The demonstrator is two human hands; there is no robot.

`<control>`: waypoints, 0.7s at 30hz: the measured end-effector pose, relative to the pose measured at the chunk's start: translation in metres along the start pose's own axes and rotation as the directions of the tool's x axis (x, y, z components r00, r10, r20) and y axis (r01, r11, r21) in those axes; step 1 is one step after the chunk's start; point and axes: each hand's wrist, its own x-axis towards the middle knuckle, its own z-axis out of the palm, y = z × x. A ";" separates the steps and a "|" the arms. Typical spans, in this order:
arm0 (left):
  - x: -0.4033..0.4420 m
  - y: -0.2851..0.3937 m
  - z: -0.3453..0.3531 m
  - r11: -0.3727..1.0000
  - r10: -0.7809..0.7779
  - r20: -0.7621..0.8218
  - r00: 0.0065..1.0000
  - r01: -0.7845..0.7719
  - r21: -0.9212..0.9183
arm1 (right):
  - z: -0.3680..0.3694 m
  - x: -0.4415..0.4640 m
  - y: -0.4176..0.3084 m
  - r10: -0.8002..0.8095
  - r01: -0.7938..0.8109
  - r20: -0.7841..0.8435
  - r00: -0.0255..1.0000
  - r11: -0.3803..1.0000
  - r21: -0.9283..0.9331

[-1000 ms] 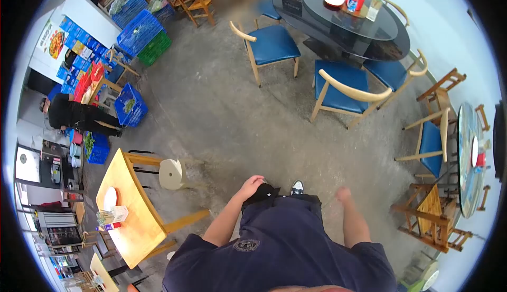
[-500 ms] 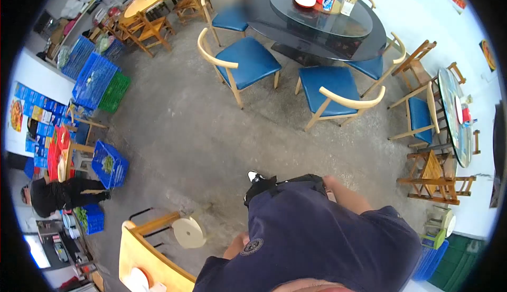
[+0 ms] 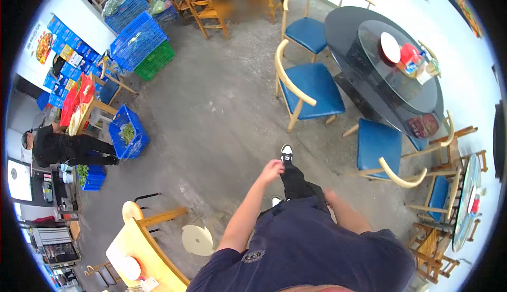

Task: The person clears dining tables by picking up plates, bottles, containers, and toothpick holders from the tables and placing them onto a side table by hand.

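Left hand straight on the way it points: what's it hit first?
In the picture, the front black-and-white sneaker is first in line from the left hand. It looks lower, so the hand might pass above it towards the blue-seated chair; depth is unclear.

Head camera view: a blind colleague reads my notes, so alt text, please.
A person in a navy T-shirt mid-stride on grey concrete floor; left hand apparently empty, right hand partly hidden. Blue-seated wooden chairs stand around a black table.
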 end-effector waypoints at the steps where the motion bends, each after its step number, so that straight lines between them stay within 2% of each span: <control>1: 0.012 0.023 -0.004 0.998 -0.032 0.180 0.983 0.022 0.056 | 0.006 -0.002 -0.037 0.084 -0.098 0.083 0.993 0.979 0.181; 3: 0.043 0.049 -0.026 0.976 -0.122 0.281 0.952 0.063 0.209 | 0.012 0.008 -0.106 0.198 -0.318 0.281 0.939 0.807 0.497; 4: 0.062 0.061 -0.035 0.955 -0.170 0.328 0.929 0.074 0.286 | 0.013 0.019 -0.146 0.125 -0.208 0.236 0.964 0.905 0.370; 6: 0.083 0.080 -0.081 0.901 -0.115 0.159 0.981 0.036 0.433 | 0.010 0.040 -0.219 -0.031 0.017 0.184 0.982 0.997 0.073; 7: 0.103 0.065 -0.118 0.834 -0.055 -0.044 0.998 0.070 0.547 | 0.008 0.069 -0.246 -0.213 0.196 0.285 0.935 0.977 0.087; 8: 0.116 0.043 -0.160 0.756 0.018 -0.242 0.970 0.145 0.638 | 0.014 0.097 -0.264 -0.372 0.354 0.388 0.843 0.928 0.120; 9: 0.116 0.041 -0.201 0.656 -0.013 -0.400 0.917 0.309 0.688 | -0.001 0.066 -0.339 -0.210 0.315 0.372 0.904 0.916 -0.248; 10: 0.118 0.039 -0.245 0.572 -0.186 -0.469 0.863 0.483 0.663 | 0.005 0.059 -0.375 -0.343 0.367 0.131 0.930 0.884 -0.291; 11: 0.110 0.046 -0.271 0.436 -0.169 -0.566 0.807 0.576 0.691 | 0.006 0.062 -0.414 -0.416 0.432 0.148 0.897 0.896 -0.099; 13: 0.106 0.031 -0.328 0.542 -0.282 -0.608 0.742 0.646 0.538 | 0.006 0.068 -0.472 -0.533 0.483 0.146 0.834 0.831 0.275; 15: 0.092 0.039 -0.342 0.839 -0.354 -0.547 0.759 0.516 0.174 | 0.005 0.078 -0.520 -0.569 0.507 0.208 0.795 0.813 0.288; 17: 0.081 0.066 -0.324 0.821 -0.269 -0.629 0.729 0.515 0.246 | 0.002 0.099 -0.558 -0.572 0.497 0.265 0.776 0.814 0.301; 19: 0.081 0.046 -0.317 0.879 -0.333 -0.612 0.717 0.471 0.073 | 0.007 0.120 -0.586 -0.533 0.442 0.324 0.781 0.839 0.317; 21: 0.078 0.031 -0.307 0.837 -0.396 -0.551 0.735 0.536 0.114 | 0.006 0.130 -0.617 -0.449 0.381 0.358 0.818 0.891 0.247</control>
